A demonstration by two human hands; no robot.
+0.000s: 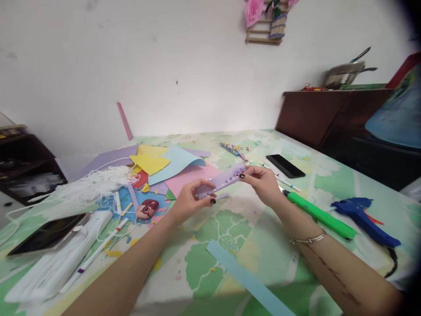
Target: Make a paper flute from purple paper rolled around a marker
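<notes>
Between my two hands a light purple paper strip [224, 179] is held above the table, marked with small darker purple circles. My left hand [194, 196] is closed on its left end, thumb below and fingers above. The right end is pinched by my right hand [261, 182]. Just under it shows another thin purple piece [222, 196], partly hidden. A light blue paper strip [245, 276] lies below my hands at the table's front edge. Beside my right wrist lies a bright green utility knife [320, 215].
Coloured paper sheets [174, 164], tangled white string [95, 186] and a dark red case [148, 209] lie at the left. Nearer are a tablet [49, 232], a white power strip [59, 259] and a marker [95, 254]. A phone [285, 166] and a blue glue gun [366, 221] lie right.
</notes>
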